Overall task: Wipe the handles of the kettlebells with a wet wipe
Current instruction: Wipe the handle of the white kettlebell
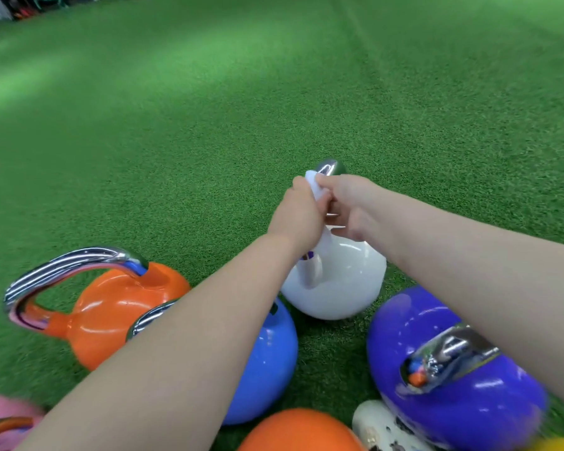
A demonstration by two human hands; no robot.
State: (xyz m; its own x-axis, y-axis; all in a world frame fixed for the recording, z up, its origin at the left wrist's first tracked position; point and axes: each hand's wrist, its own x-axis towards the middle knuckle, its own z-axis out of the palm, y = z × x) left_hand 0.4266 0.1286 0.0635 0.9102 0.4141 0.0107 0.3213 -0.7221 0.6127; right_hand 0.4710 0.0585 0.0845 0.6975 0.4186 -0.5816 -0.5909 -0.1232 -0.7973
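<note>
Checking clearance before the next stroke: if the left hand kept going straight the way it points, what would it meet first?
Probably only green turf. The left hand points away past the white kettlebell's handle; depth is unclear.

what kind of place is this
Probably a gym or indoor training hall: green artificial turf covers the floor, and coloured kettlebells cluster on it, such as the orange kettlebell and the white kettlebell.

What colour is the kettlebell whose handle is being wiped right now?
White: the kettlebell under both hands has a glossy white body, seen clearly in the head view.
</note>
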